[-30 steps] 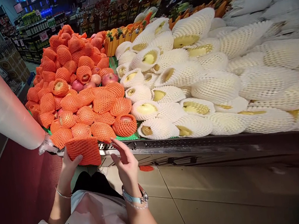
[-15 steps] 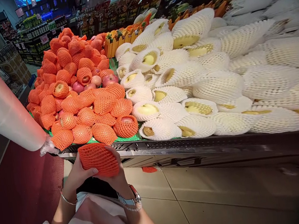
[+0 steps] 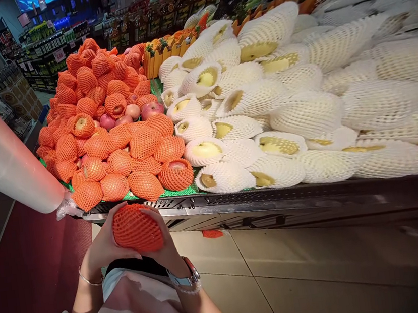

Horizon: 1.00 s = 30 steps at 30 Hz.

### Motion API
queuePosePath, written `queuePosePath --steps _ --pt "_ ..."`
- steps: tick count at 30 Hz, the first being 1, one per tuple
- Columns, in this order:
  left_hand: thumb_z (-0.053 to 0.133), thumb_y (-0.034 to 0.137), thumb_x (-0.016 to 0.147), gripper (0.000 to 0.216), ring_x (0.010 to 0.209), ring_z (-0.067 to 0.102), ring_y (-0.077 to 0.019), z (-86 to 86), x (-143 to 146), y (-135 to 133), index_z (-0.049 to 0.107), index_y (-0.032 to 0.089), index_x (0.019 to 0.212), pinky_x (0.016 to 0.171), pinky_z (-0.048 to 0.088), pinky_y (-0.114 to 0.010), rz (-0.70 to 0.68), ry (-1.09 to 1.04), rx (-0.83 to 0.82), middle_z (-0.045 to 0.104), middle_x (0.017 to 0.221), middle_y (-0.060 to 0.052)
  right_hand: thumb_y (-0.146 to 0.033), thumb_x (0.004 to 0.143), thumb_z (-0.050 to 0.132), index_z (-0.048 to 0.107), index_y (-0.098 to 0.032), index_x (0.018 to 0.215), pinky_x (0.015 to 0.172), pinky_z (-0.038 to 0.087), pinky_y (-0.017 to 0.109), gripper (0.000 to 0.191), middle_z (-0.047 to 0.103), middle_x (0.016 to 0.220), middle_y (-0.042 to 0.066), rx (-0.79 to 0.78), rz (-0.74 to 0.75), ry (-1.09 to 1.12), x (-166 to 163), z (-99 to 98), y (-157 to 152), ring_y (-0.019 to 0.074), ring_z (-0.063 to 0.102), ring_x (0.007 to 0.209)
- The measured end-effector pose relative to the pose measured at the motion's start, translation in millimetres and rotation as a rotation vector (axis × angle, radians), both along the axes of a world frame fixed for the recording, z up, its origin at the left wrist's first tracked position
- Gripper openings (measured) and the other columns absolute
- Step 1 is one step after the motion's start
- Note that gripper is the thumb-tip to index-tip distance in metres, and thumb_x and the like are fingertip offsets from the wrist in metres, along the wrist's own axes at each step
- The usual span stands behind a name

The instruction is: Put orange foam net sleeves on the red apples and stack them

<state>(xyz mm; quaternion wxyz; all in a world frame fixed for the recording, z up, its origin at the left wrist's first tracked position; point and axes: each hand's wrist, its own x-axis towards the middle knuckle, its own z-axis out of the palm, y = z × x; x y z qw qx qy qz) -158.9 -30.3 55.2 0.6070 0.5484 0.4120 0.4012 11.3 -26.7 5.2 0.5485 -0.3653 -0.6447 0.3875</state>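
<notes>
An apple in an orange-red foam net [image 3: 137,229] is held in front of my body, just below the display's front edge. Its net covers nearly all of the fruit. My left hand [image 3: 108,244] grips it from the left, thumb along the lower side. On the right, my right hand [image 3: 167,244] wraps round it, with fingers over the top edge. Beyond my hands lies a pile of apples in matching nets [image 3: 120,162]; a few bare red apples [image 3: 152,110] show among them.
Long pale fruits in white foam nets [image 3: 303,114] fill the display to the right. A roll of clear plastic bags [image 3: 7,156] leans at the left. The metal display edge [image 3: 237,203] runs across in front of me. A red net piece [image 3: 212,233] lies on the tiled floor.
The netted apple has turned a little and looks rounder, with both hands still around it. My left thumb has shifted lower. The view has moved slightly.
</notes>
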Motion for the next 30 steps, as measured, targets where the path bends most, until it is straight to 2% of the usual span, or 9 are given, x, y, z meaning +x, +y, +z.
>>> queuePosePath --steps 4,8,11,14,17,21,25,27,30 --pt "0.092 0.034 0.052 0.107 0.132 0.043 -0.0325 -5.6 1 5 0.038 0.026 0.144 0.114 0.033 -0.046 0.019 0.005 -0.003 0.048 0.140 -0.013 -0.045 0.067 0.082 0.046 -0.039 0.135 0.108 0.045 0.040 0.077 0.052 0.131 0.005 0.001 -0.010 0.014 1 1.2 2 0.0290 0.052 0.125" --pt "0.089 0.038 0.056 0.092 0.129 0.047 -0.0308 -16.2 7 5 0.045 0.024 0.136 0.113 0.035 -0.045 0.129 -0.011 0.045 0.052 0.136 -0.011 -0.049 0.062 0.085 0.045 -0.036 0.139 0.109 0.044 0.041 0.088 0.052 0.134 0.007 -0.041 -0.002 0.023 3 -2.8 7 0.0300 0.053 0.125" --pt "0.087 0.044 0.054 0.088 0.124 0.052 -0.0321 -21.1 4 9 0.048 0.022 0.129 0.108 0.041 -0.044 0.283 -0.028 0.042 0.057 0.130 -0.011 -0.058 0.063 0.081 0.036 -0.033 0.147 0.110 0.042 0.045 0.098 0.045 0.147 0.011 -0.127 0.038 0.038 4 -9.6 10 0.0315 0.049 0.132" --pt "0.086 0.047 0.054 0.087 0.123 0.054 -0.0332 -9.4 -14 30 0.047 0.021 0.128 0.105 0.045 -0.043 0.541 0.014 0.131 0.057 0.131 -0.012 -0.068 0.072 0.068 0.024 -0.035 0.152 0.108 0.045 0.047 0.097 0.035 0.155 0.012 -0.163 0.135 0.116 7 -15.1 13 0.0295 0.050 0.133" --pt "0.081 0.038 0.064 0.085 0.131 0.048 -0.0288 22.1 -37 74 0.037 0.021 0.134 0.111 0.039 -0.040 0.870 0.154 0.384 0.045 0.143 -0.014 -0.061 0.085 0.059 0.031 -0.034 0.149 0.107 0.046 0.046 0.075 0.042 0.152 0.012 -0.206 0.161 0.124 18 -19.2 16 0.0259 0.052 0.131" --pt "0.081 0.023 0.064 0.084 0.139 0.039 -0.0257 67.6 -62 162 0.034 0.016 0.134 0.119 0.028 -0.036 1.108 0.403 0.639 0.041 0.145 -0.015 -0.046 0.090 0.060 0.051 -0.028 0.136 0.105 0.047 0.046 0.050 0.057 0.138 0.012 -0.330 0.132 -0.024 43 -29.6 15 0.0240 0.059 0.124" --pt "0.077 0.023 0.072 0.084 0.136 0.043 -0.0309 85.1 -85 243 0.028 0.017 0.140 0.113 0.035 -0.042 1.325 0.533 0.483 0.037 0.142 -0.017 -0.047 0.088 0.059 0.056 -0.024 0.130 0.109 0.043 0.050 0.048 0.062 0.132 0.013 -0.487 0.079 -0.126 80 -50.6 -7 0.0260 0.060 0.121" --pt "0.075 0.025 0.077 0.081 0.131 0.048 -0.0317 81.2 -98 267 0.025 0.018 0.141 0.110 0.039 -0.044 1.442 0.577 0.345 0.037 0.140 -0.017 -0.049 0.087 0.058 0.057 -0.022 0.128 0.110 0.043 0.049 0.049 0.064 0.130 0.013 -0.574 0.026 -0.139 100 -65.1 -25 0.0268 0.060 0.122" --pt "0.072 0.022 0.079 0.080 0.131 0.047 -0.0333 62.6 -115 280 0.020 0.017 0.140 0.109 0.040 -0.047 1.641 0.682 0.168 0.037 0.139 -0.020 -0.054 0.085 0.058 0.059 -0.020 0.125 0.110 0.043 0.046 0.053 0.062 0.131 0.015 -0.720 -0.098 -0.131 129 -87.5 -51 0.0277 0.061 0.120"
